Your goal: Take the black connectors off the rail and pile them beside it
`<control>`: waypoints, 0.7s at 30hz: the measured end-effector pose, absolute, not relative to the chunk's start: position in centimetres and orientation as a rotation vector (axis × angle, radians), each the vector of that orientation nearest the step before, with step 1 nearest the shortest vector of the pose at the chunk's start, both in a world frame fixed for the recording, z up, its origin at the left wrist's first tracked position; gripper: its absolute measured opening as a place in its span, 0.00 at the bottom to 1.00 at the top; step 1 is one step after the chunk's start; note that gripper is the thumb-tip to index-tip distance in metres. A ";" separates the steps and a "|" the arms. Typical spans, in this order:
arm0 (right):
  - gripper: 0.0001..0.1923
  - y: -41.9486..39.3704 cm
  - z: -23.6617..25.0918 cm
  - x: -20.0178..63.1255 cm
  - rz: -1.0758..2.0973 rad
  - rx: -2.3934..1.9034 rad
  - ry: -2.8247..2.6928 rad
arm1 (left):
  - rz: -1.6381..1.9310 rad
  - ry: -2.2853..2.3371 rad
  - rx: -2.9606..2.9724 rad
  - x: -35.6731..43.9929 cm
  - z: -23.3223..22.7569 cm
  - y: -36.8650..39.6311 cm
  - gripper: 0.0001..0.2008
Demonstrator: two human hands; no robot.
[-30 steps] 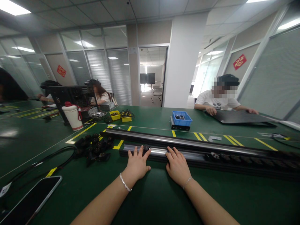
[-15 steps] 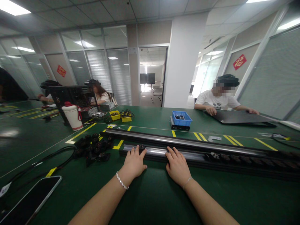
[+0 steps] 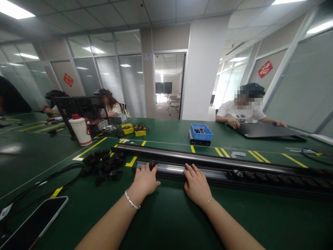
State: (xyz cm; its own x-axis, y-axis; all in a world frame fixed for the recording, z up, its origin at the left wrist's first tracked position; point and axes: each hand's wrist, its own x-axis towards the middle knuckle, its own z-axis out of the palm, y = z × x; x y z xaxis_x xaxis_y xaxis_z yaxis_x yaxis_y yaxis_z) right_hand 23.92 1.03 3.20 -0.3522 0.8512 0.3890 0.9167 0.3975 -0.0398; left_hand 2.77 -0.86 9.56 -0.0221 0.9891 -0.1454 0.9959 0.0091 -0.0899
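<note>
A long metal rail with a shiny face lies crosswise in front of me. The fingers of my left hand are bent over its left end around a small black module, whose top shows between the fingertips; the thumb stays apart. My right hand rests on the rail farther right, fingers spread and holding nothing. Several similar dark modules sit in a row along the rail's right part. Left of the rail is a loose pile of black modules.
A second long rail lies just behind. Around are a phone, black cables, a white bottle, yellow bins and a blue bin. Across the green table, a person holds a black panel.
My left hand has moved slightly left along the rail, and the small black module has shifted left with it. My right hand has stayed in place.
</note>
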 end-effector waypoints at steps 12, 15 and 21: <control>0.20 1.0 3.2 23.9 -0.256 -1.539 -2.307 | -0.296 2.245 2.148 2.7 9.6 -0.9 0.36; 0.21 1.0 3.2 23.9 -0.260 -1.533 -2.306 | -0.306 2.237 2.145 2.5 9.6 -0.8 0.35; 0.20 1.0 3.2 23.9 -0.263 -1.531 -2.303 | -0.307 2.264 2.122 1.8 9.4 -0.5 0.35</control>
State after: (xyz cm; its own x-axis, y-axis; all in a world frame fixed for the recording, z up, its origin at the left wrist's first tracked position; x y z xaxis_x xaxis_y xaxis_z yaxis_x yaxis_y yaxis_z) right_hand 23.90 0.98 3.18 -0.3471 0.8504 0.3955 0.9176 0.3951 -0.0442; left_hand 1.75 -0.54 9.45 -0.0739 0.9857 -0.1512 0.9904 0.0547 -0.1272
